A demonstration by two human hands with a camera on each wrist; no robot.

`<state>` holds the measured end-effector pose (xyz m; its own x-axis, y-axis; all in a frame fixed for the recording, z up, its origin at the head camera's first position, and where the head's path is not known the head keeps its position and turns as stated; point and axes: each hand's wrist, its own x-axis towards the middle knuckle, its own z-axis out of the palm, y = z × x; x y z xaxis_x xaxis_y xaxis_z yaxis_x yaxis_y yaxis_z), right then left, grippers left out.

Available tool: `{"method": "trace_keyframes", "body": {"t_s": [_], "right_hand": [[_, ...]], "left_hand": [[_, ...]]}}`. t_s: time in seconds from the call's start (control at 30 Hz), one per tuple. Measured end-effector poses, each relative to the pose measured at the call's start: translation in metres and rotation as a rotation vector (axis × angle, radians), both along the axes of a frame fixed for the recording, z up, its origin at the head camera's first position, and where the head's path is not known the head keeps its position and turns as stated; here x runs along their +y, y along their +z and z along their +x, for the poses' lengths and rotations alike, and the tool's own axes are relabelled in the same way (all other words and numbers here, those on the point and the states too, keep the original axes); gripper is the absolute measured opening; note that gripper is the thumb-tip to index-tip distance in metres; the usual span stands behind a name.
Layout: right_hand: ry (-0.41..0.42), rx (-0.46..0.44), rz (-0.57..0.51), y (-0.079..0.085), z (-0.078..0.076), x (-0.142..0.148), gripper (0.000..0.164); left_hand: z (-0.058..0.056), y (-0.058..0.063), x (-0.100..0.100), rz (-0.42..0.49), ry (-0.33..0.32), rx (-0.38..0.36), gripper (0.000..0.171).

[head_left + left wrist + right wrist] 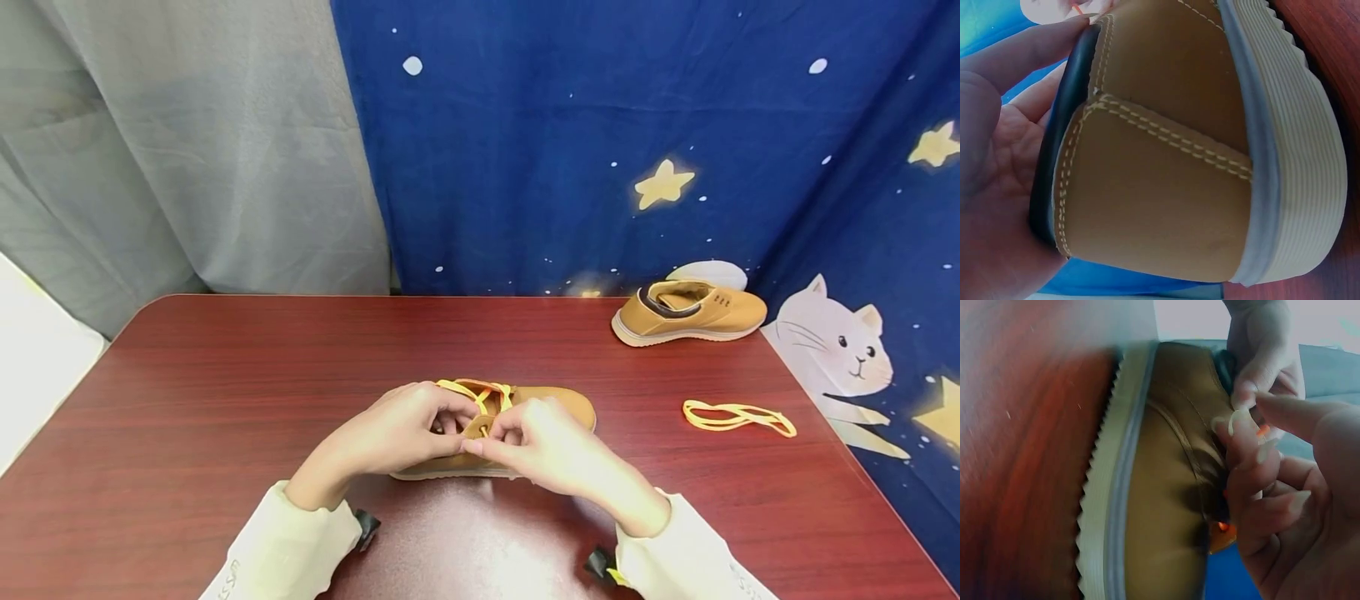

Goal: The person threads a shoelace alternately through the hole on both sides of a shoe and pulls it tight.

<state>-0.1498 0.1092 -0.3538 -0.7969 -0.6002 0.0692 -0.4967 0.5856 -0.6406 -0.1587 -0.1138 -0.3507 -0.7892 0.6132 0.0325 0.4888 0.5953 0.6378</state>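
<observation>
A tan shoe [562,404] with a pale sole stands on the table, toe to the right. Yellow lace [504,395] crosses over its tongue, and a bit of lace shows at an eyelet on the near flap. My left hand [405,429] pinches that flap, thumb outside and fingers inside the shoe opening. In the left wrist view the shoe's heel [1154,194] and dark padded collar [1054,169] lie beside the palm. My right hand [551,450] pinches the lace end [1233,422] close to the eyelet, its thumb tip meeting the left thumb.
A second tan shoe [727,312], with eyelets showing and no lace in them, stands at the table's back right corner. A looped yellow shoelace [738,417] lies on the right of the reddish-brown table [262,367]. Grey and blue curtains hang behind.
</observation>
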Motion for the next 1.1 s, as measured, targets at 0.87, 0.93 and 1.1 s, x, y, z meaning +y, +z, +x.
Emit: {"method": "trace_keyframes", "body": {"t_s": [0.87, 0.93, 1.1], "right_hand": [[0.116, 0.212, 0.060, 0.012, 0.042, 0.001, 0.036], [0.137, 0.247, 0.057, 0.011, 0.048, 0.005, 0.039], [0.191, 0.307, 0.074, 0.013, 0.062, 0.015, 0.039]], "left_hand": [[0.005, -0.004, 0.004, 0.040, 0.075, 0.093, 0.008], [0.005, -0.004, 0.004, 0.041, 0.077, 0.086, 0.008], [0.005, -0.003, 0.004, 0.046, 0.086, 0.064, 0.006]]}}
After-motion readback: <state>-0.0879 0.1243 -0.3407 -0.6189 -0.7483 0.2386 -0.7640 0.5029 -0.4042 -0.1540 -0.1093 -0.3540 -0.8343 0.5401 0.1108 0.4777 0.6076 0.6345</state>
